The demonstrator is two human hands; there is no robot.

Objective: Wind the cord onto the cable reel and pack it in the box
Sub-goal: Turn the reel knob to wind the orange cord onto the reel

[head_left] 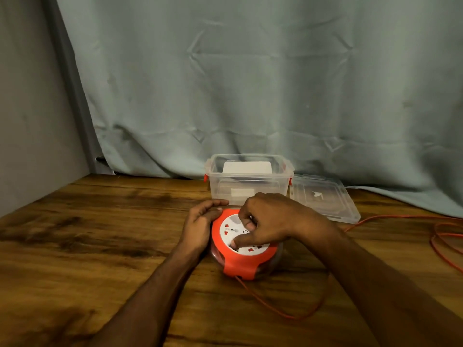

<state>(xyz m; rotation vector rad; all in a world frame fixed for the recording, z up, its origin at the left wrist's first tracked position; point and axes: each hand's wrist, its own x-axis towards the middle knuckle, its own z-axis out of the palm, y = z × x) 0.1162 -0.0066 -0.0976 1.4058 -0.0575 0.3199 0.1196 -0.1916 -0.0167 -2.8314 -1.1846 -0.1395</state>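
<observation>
reel: the round orange-and-white plastic cable reel sits flat on the brown wooden counter, right in front of me, socket face up

left hand: my left hand is cupped flat against the reel's left rim, fingers loose, bracing it rather than gripping anything

right hand: my right hand is on top of the white centre disc, fingers curled and pinched down on it, thumb pressed into the disc near the front edge. Looks like the winding grip, though I can't make out a knob under the fingers

cord: the thin orange cord leaves the reel at its near edge, loops toward me, then swings off to my right, where more slack lies in loops

key relation: all the loose cord lies on my right, so the feed comes in from that side while the right hand turns

box: the clear plastic storage box with orange latches stands open just behind the reel, its clear lid lying beside it on the right

progress: I reckon plenty of winding is left
</observation>
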